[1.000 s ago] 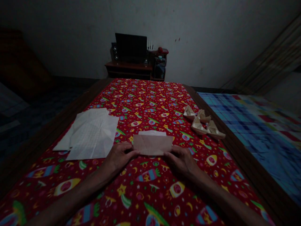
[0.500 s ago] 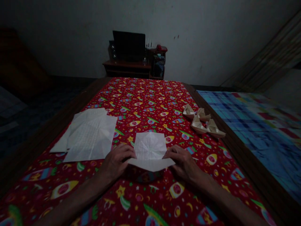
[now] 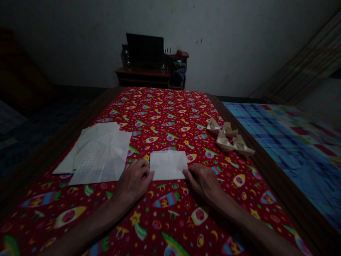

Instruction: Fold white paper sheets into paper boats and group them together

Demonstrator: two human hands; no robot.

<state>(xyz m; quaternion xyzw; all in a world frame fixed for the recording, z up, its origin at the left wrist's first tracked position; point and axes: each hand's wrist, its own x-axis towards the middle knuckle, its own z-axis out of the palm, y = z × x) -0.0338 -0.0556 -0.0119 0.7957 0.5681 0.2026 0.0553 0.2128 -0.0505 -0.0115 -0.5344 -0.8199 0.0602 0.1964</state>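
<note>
A white sheet of paper [image 3: 168, 165], folded into a flat rectangle, lies on the red patterned cloth in front of me. My left hand [image 3: 137, 179] pinches its lower left corner with the thumb on top. At the lower right corner my right hand [image 3: 202, 179] grips the edge, fingers curled together. Left of my left hand lies a loose pile of creased white paper sheets [image 3: 102, 156]. Several folded paper boats [image 3: 225, 140] stand in a cluster beyond my right hand.
The red cloth [image 3: 165, 117] with rockets and stars covers a dark wooden surface [image 3: 266, 170]. A black monitor [image 3: 145, 49] with speakers stands on a brown desk [image 3: 144, 74] against the far wall. Blue checked bedding [image 3: 255, 124] lies to the right.
The front flap of the paper, which jutted out toward me, is now folded over, leaving a flat rectangle. Both hands stay at its two lower corners.
</note>
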